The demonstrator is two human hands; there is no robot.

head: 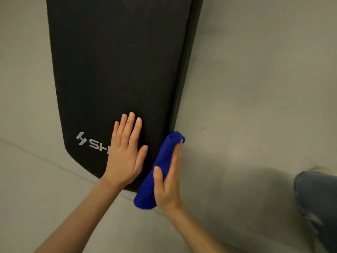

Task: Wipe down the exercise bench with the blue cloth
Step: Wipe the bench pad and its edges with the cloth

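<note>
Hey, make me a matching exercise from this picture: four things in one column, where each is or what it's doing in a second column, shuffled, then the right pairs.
Column one
1. left hand
2. right hand
3. blue cloth
4. denim knee

Column two
A. rolled, against the right edge of the bench
B. flat on the bench top, partly covering the white logo
C. lower right corner of the view
D. holds the blue cloth, thumb over it

Pairs: 1-B, 2-D, 3-A, 4-C
</note>
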